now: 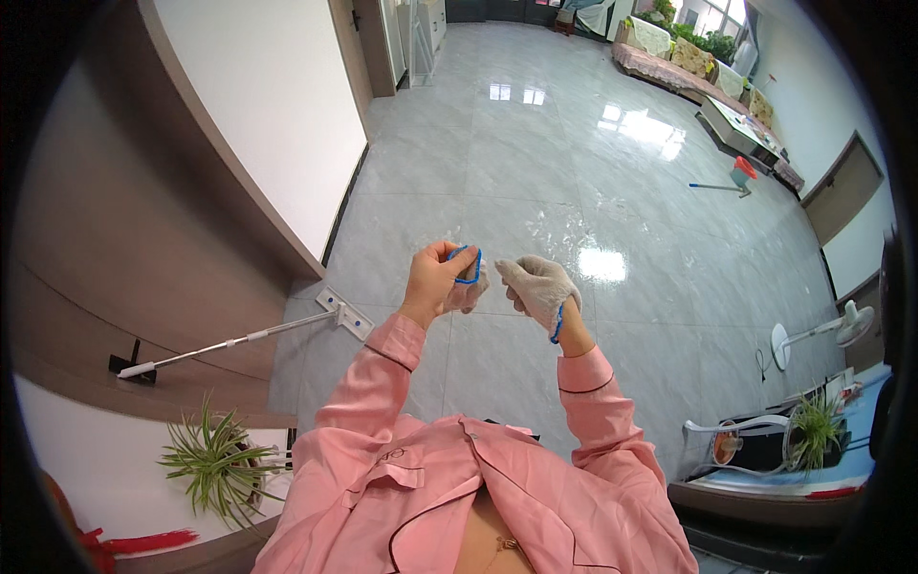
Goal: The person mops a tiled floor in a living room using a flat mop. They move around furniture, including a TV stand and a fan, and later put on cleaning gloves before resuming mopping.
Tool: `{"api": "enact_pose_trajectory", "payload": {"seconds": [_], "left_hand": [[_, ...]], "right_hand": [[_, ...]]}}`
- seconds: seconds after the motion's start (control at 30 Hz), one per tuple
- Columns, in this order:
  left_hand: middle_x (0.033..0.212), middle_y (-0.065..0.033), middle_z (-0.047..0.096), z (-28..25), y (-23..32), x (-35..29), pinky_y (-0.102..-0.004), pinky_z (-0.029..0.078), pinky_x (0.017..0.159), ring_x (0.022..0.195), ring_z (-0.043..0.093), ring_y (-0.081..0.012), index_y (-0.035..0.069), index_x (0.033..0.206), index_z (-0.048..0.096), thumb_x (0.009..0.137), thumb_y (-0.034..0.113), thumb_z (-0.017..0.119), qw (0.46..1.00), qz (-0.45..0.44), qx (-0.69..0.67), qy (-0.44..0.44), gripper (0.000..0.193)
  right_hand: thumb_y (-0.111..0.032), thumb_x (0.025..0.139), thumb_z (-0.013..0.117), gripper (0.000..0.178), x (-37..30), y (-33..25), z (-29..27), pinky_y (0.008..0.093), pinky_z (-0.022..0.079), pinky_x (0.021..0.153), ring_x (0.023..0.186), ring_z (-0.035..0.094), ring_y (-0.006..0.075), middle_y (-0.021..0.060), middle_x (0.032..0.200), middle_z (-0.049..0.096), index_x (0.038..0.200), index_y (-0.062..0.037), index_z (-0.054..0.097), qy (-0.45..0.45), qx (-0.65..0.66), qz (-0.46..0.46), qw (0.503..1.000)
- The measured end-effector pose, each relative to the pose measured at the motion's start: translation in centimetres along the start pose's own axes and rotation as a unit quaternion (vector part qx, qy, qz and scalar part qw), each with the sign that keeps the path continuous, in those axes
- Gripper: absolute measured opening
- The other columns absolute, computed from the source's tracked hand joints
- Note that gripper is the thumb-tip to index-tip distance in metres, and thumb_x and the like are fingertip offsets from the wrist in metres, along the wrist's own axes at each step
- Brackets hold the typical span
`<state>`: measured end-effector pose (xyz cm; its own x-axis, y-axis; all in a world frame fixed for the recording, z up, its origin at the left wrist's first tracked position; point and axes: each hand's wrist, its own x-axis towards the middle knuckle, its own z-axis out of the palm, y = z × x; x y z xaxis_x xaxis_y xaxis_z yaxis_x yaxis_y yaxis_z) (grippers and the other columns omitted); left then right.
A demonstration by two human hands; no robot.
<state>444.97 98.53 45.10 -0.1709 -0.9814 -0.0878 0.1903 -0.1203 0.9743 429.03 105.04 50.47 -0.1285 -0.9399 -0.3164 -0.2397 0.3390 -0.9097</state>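
Observation:
My left hand (432, 277) is bare and pinches a pale knit work glove (480, 285) by its blue-edged cuff, thumb on top. The rest of the glove hangs down behind and beside the fingers. Close by on the right, my right hand (537, 284) wears a matching glove, its blue cuff edge at the wrist. Its fingers are curled in and the thumb is pressed against them, with no object visible between them. A narrow gap separates the right fingertips from the held glove. Both forearms are in pink sleeves with dark piping.
A flat mop (345, 313) leans at the left, its handle reaching a dark holder. Spider plants (218, 461) stand at both lower sides. On the shiny grey tile floor (497, 153) are a red bucket (743, 170), a blue-ended pole (717, 187) and a white fan (779, 346). A sofa stands far right.

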Motion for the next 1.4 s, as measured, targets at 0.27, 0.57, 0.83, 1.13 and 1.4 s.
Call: {"api": "enact_pose_trajectory", "payload": {"seconds": [0.27, 0.57, 0.83, 1.13, 1.4], "left_hand": [[0.072, -0.0033, 0.061, -1.6, 0.2, 0.4, -0.0243, 0.046, 0.059, 0.065, 0.056, -0.0104, 0.002, 0.081, 0.060, 0.077, 0.011, 0.070, 0.995, 0.014, 0.089, -0.033, 0.014], [0.075, -0.0034, 0.055, 0.8, 3.1, -2.1, -0.0253, 0.044, 0.063, 0.068, 0.051, -0.0122, 0.002, 0.081, 0.054, 0.084, 0.010, 0.058, 0.890, 0.388, 0.228, -0.068, 0.010], [0.115, -0.0126, 0.055, -3.8, -2.0, 0.8, -0.0292, 0.037, 0.094, 0.103, 0.053, -0.0241, 0.005, 0.121, 0.048, 0.085, 0.011, 0.053, 0.773, 0.405, 0.432, -0.226, 0.037], [0.118, -0.0030, 0.045, -4.3, 0.6, -0.7, -0.0434, 0.016, 0.108, 0.114, 0.040, -0.0150, 0.011, 0.120, 0.047, 0.085, 0.028, 0.049, 0.722, -0.209, -0.623, -0.215, 0.039], [0.133, 0.0022, 0.038, -4.5, 0.9, -3.0, -0.0542, 0.016, 0.105, 0.122, 0.036, -0.0190, 0.024, 0.126, 0.042, 0.083, 0.033, 0.048, 0.193, -0.358, -0.904, -0.136, 0.044]], "right_hand": [[-0.034, 0.077, 0.061, 0.032, 0.8, -1.5, 1.8, 0.0237, 0.040, 0.048, 0.052, 0.046, 0.0088, 0.0004, 0.060, 0.050, 0.073, -0.0021, 0.061, -0.061, -0.022, 0.003, 0.998], [-0.029, 0.077, 0.052, 0.031, 2.0, -2.7, 0.5, 0.0311, 0.043, 0.053, 0.057, 0.051, 0.0149, 0.0082, 0.065, 0.056, 0.074, 0.0010, 0.059, -0.065, -0.131, -0.081, 0.986], [-0.021, 0.077, 0.054, 0.020, -1.4, 0.4, 6.4, 0.0410, 0.044, 0.054, 0.064, 0.057, 0.0338, 0.0130, 0.067, 0.058, 0.067, -0.0040, 0.053, -0.061, -0.454, -0.376, 0.805], [-0.022, 0.076, 0.052, 0.017, -1.9, 3.0, 7.6, 0.0436, 0.044, 0.054, 0.063, 0.056, 0.0326, 0.0116, 0.066, 0.057, 0.068, -0.0077, 0.057, 0.001, -0.359, -0.404, 0.841], [-0.025, 0.077, 0.049, 0.020, -1.9, 4.4, 9.6, 0.0434, 0.045, 0.060, 0.071, 0.057, 0.0347, 0.0138, 0.071, 0.058, 0.074, -0.0061, 0.057, -0.072, -0.368, -0.328, 0.867]]}}
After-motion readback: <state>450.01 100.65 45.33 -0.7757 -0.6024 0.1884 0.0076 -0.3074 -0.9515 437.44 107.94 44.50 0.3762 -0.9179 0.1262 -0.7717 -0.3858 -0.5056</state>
